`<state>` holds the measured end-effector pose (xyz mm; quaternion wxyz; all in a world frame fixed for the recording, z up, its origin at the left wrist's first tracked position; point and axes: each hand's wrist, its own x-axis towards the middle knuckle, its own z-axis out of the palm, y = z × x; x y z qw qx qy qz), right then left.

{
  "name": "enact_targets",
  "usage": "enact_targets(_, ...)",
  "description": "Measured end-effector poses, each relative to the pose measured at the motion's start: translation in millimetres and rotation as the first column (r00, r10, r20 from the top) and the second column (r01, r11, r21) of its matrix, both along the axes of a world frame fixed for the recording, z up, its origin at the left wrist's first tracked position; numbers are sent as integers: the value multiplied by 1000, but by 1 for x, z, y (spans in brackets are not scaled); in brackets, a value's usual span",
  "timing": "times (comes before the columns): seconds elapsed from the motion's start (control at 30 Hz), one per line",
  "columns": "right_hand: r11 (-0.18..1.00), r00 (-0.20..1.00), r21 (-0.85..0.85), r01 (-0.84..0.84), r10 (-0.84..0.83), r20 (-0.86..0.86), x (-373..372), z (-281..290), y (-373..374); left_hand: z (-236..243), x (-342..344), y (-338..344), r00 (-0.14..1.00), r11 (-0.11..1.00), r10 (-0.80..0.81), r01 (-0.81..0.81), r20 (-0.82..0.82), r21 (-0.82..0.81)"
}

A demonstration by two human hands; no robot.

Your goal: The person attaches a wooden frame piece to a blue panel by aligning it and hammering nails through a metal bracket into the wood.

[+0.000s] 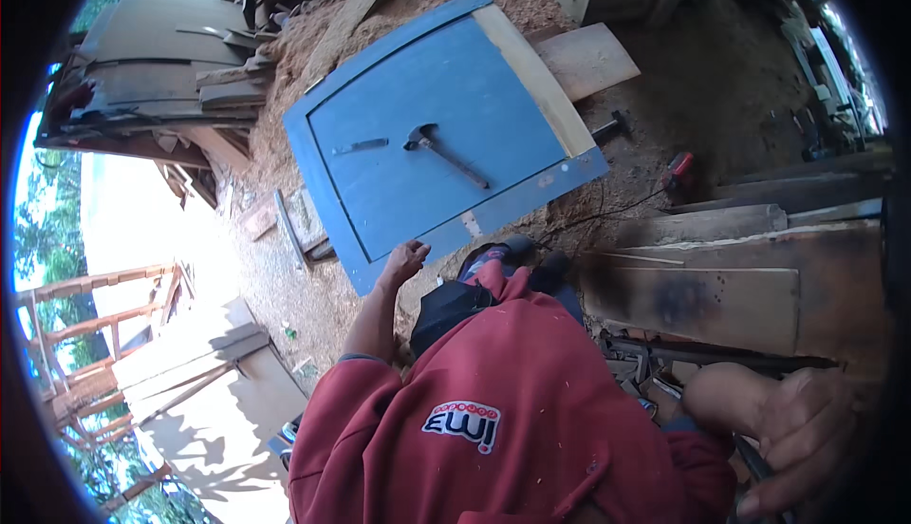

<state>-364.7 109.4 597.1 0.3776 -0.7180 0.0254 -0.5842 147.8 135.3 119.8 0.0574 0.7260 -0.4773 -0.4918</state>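
Observation:
In front of me lies a blue framed wooden panel (408, 97), with a bare pale wood strip (536, 78) along its right side. A claw hammer (454, 159) rests on the panel, and left of it is a narrow flat metal tool (361, 146). My left hand (406, 263) is at the panel's near edge with its fingers curled in; what they hold, if anything, is hidden. At the far lower right, my right hand (802, 429) is closed beside a dark, slender thing that I cannot identify.
Another hammer-like tool (612, 127) sticks out past the panel's right edge. A red corded tool (678, 171) lies on the ground. Boards (693, 306) are stacked to my right. Wood scraps (351, 21) lie beyond the panel, and a sheet pile (161, 49) stands far left.

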Motion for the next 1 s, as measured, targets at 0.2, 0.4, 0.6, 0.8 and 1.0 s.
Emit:
enact_targets(0.2,964,970,106,-244,240,48,19,0,-45,4,-8,114,987,979,148,-154,56,132)
enact_targets(0.4,921,928,113,-372,367,66,45,-4,-83,-15,13,189,964,914,217,-256,154,315)
enact_targets(0.6,883,895,154,-444,444,35,135,-16,-126,-46,30,227,965,952,247,-258,86,164)
enact_targets(0.8,791,824,235,-564,557,104,254,-47,-171,-61,56,147,952,940,307,-302,-3,157)
enact_targets(1.0,603,747,524,-602,657,101,321,-45,-211,-21,135,50,862,861,504,-495,-62,117)
